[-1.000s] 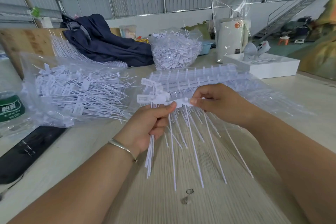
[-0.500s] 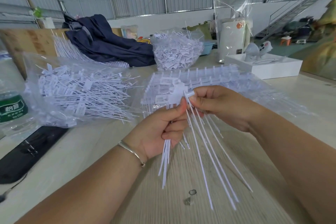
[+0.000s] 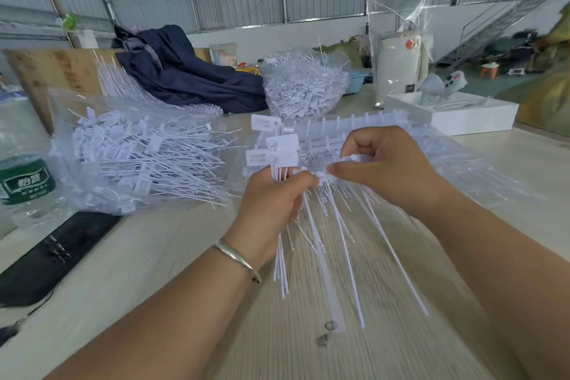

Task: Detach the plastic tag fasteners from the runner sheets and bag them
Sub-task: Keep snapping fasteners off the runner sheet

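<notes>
My left hand [image 3: 271, 203] grips a bundle of detached white tag fasteners [image 3: 281, 268], their flat tag heads [image 3: 273, 157] sticking up above my fist and their thin tails hanging down. My right hand [image 3: 382, 166] pinches the runner strip [image 3: 324, 177] of a sheet whose remaining fasteners [image 3: 348, 244] fan down toward me. The two hands meet at that strip, thumb tips almost touching. A clear bag of loose fasteners [image 3: 138, 154] lies to the left. More runner sheets [image 3: 339, 129] in clear plastic lie behind my hands.
On the pale wooden table [image 3: 308, 348] are a green-labelled water bottle [image 3: 24, 182] and a black flat object [image 3: 46, 259] at the left. A second full bag of fasteners [image 3: 303, 89], a dark blue garment [image 3: 191, 74] and a white box [image 3: 456, 111] stand behind.
The runner strip, tilted steeply half a second ago, now lies level between my hands. The fastener tails fan out wider below, and my left hand's bundle sits upright.
</notes>
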`<state>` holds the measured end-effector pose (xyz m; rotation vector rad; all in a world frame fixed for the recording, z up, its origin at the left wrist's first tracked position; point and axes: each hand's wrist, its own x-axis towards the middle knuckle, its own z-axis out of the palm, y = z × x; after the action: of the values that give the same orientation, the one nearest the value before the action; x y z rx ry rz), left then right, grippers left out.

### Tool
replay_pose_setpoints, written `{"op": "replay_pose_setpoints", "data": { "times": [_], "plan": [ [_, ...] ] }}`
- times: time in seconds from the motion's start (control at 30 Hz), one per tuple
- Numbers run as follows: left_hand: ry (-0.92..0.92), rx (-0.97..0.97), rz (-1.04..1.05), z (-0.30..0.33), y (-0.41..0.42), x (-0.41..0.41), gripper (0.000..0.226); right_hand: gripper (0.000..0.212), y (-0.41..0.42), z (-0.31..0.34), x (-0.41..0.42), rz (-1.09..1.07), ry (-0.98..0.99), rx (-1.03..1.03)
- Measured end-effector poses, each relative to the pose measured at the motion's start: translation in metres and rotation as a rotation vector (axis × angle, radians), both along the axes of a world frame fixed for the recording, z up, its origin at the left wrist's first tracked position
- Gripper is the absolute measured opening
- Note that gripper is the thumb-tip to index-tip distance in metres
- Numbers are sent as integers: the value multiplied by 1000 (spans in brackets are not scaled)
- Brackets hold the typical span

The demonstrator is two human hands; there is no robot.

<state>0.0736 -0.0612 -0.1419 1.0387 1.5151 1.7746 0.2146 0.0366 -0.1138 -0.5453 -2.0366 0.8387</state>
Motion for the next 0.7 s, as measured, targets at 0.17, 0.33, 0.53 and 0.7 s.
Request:
{"op": "replay_pose_setpoints", "data": {
  "times": [0.17, 0.33, 0.53, 0.7],
  "plan": [
    [81, 7, -26, -3, 0, -1, 39, 22, -2, -3, -1, 22, -73, 37],
    [-45, -4, -102, 0, -1, -3, 19, 24, 4, -3, 3, 133, -24, -155],
    [-344, -38, -365, 9, -8, -8, 11, 26, 8, -1, 5, 308, 24, -312],
    [-209, -78, -377, 9, -8, -8, 15, 34, 7, -2, 4, 339, 22, -315]
  ]
}}
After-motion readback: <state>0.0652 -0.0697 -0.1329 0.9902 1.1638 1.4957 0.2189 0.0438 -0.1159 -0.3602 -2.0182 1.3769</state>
